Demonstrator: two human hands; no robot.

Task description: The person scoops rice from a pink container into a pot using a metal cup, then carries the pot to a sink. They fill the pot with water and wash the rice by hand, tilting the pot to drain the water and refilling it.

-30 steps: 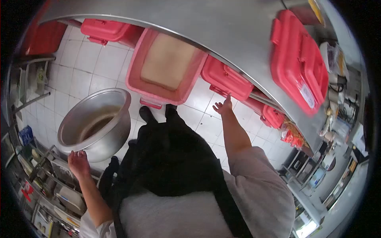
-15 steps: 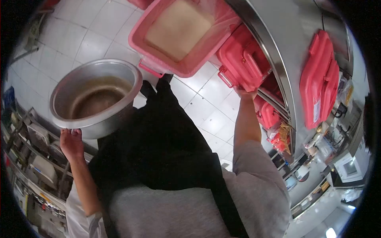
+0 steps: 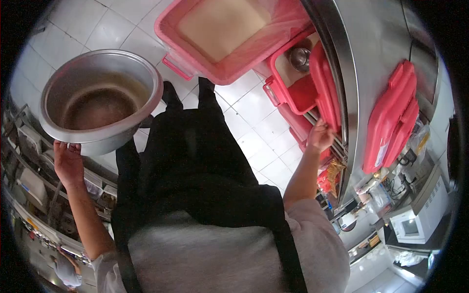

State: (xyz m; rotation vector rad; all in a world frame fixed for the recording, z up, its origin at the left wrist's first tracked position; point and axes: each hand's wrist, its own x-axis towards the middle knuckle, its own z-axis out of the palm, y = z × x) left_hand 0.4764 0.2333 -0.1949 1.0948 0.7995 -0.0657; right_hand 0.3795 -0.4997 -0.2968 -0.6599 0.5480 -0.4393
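My left hand [image 3: 68,163] is closed on the rim of a wide, deep metal pot [image 3: 110,142], which is tilted, with brownish staining inside. My right hand [image 3: 321,137] grips the near edge of a red lid [image 3: 326,85], raised on its side under the counter edge. Beside this lid, a red bin [image 3: 281,95] stands open. Inside it are a pale material and a small metal bowl [image 3: 299,58]. Ahead of my feet is a larger pink bin [image 3: 215,75], lined with clear plastic and holding pale, fine contents [image 3: 222,29].
A steel counter [image 3: 369,44] curves along the right, with another red lid [image 3: 391,119] on it. Farther back stands a white microwave [image 3: 420,219]. Shelving [image 3: 46,193] runs along the left. Another person [image 3: 66,268] shows at lower left. The floor is white tile [image 3: 259,141].
The red lid has come off the bin under the counter and tipped up to the right, exposing the small metal bowl. My right hand moved nearer with it. The pot sits slightly farther left.
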